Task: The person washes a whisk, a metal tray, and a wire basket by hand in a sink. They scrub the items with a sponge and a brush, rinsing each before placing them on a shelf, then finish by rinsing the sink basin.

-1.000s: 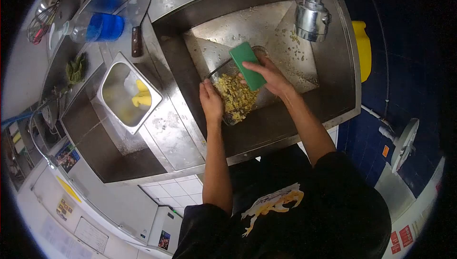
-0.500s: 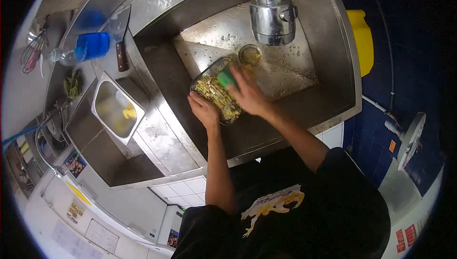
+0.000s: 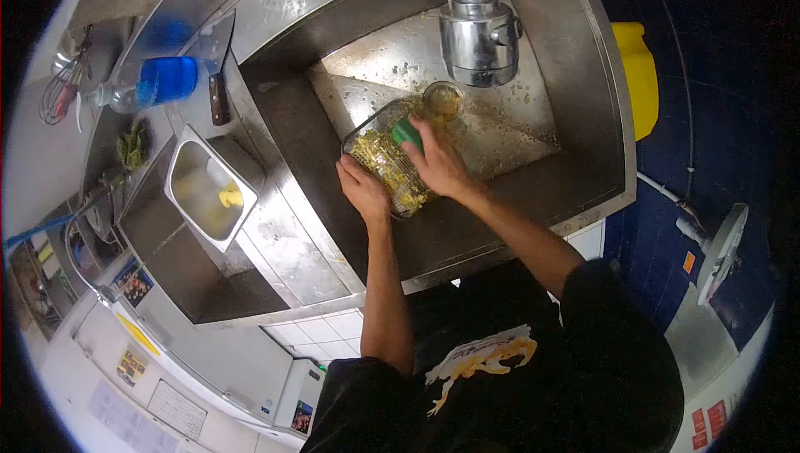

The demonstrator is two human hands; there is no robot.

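In the sink [image 3: 510, 132] lies a tilted rectangular mesh-bottomed tray [image 3: 357, 132], strewn with wet yellow-green food scraps. My left hand [image 3: 365, 192] grips its near left side, fingertips along the rim. A green scouring pad [image 3: 406, 131] is held in my right hand [image 3: 440, 167], pressed down over the scraps near the tray's upper right part. Just beyond the tray's far corner is the round drain [image 3: 442, 101], with bits of food in and around it.
A chrome tap [image 3: 479, 40] hangs over the sink's far side. On the left ledge lie a cleaver [image 3: 218, 99] and a blue spray bottle [image 3: 171, 80]. A white-rimmed metal container [image 3: 202, 228] with cloudy liquid sits at the second sink. Something yellow [image 3: 635, 82] stands beyond the right edge.
My right hand has shifted slightly with the green pad, which shows more sharply now. My left hand keeps its hold on the tray. The whole view has moved a little.
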